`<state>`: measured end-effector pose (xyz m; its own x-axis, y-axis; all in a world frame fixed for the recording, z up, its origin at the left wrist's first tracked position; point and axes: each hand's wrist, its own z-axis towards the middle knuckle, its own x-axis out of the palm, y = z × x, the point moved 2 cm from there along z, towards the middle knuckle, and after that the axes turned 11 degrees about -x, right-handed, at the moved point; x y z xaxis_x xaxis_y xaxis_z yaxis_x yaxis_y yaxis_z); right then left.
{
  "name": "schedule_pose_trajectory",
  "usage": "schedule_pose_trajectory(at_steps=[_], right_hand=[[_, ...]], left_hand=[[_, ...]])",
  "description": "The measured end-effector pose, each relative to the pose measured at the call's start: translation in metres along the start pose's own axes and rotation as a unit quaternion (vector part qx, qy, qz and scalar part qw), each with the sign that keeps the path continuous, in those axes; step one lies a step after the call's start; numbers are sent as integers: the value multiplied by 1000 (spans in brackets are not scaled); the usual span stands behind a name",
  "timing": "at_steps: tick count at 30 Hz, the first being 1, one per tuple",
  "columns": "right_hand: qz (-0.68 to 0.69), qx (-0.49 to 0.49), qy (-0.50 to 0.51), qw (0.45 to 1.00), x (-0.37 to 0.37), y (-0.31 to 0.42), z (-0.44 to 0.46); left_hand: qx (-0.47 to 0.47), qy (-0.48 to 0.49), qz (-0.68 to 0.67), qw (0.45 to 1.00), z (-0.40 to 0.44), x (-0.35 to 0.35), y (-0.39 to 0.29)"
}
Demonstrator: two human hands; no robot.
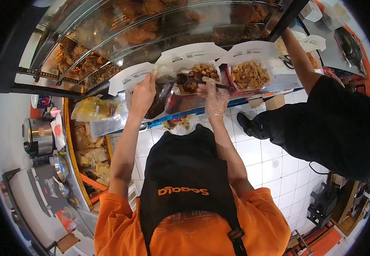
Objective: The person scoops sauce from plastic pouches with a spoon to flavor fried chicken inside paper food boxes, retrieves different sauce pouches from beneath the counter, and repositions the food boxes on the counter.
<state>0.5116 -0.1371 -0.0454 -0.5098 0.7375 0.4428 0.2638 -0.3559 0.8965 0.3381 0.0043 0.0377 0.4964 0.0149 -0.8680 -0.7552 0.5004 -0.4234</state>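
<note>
My left hand (144,94) is closed on the gathered top of a clear plastic bag (158,99) with dark sauce inside. In a clear plastic glove, my right hand (214,99) grips the handle of a black ladle (182,79). The ladle's bowl hangs over an open white paper box (193,54) of sauce-coated chicken pieces (202,71). Right of it, another open box holds cut chicken pieces (249,75). A third raised white lid (130,77) stands behind my left hand.
A glass display case (138,32) of fried chicken rises behind the counter. At right, a co-worker's arm (298,53) reaches across near scissors (286,62) and another box. Bagged yellow food (92,109) lies left; a metal cooker (40,136) stands beyond it.
</note>
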Motion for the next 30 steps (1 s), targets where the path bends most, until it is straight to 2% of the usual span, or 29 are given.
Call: schedule_pose_trajectory(at_steps=[7,10,11,14,17,20,23,24,27,28,30], right_hand=[[-11,-7,9,1000,4,8,2],[-24,-37,29,999,2,7,3],[-28,-53,41,997,0,5,3],[-168,-194,233,938,-11,-20,4],[-273,-388,291,831,-1,3,5],[-314,-400,301,807,7,17,9],[-420,-452,354,703,9,20,18],[-360,-429,336,757,10,13,21],[-343,-415,266,800,16,19,23],[-401,-462,319,724,16,16,29],[-443,-474,305,697,12,22,25]], left_hand=[[1,-22,-6,1000,-1,5,15],[-28,-55,-61,996,-10,0,22],[-23,-97,-71,992,-15,1,29],[-25,-204,-126,970,-29,-1,43],[-75,-265,-196,941,-46,-26,32],[-114,-292,-228,922,-66,-42,40],[-135,-353,-184,908,-92,-59,50],[-161,-352,-176,905,-102,-65,50],[-178,-370,-215,886,-127,-85,55],[-193,-380,-207,880,-142,-88,65],[-216,-408,-195,865,-163,-90,94]])
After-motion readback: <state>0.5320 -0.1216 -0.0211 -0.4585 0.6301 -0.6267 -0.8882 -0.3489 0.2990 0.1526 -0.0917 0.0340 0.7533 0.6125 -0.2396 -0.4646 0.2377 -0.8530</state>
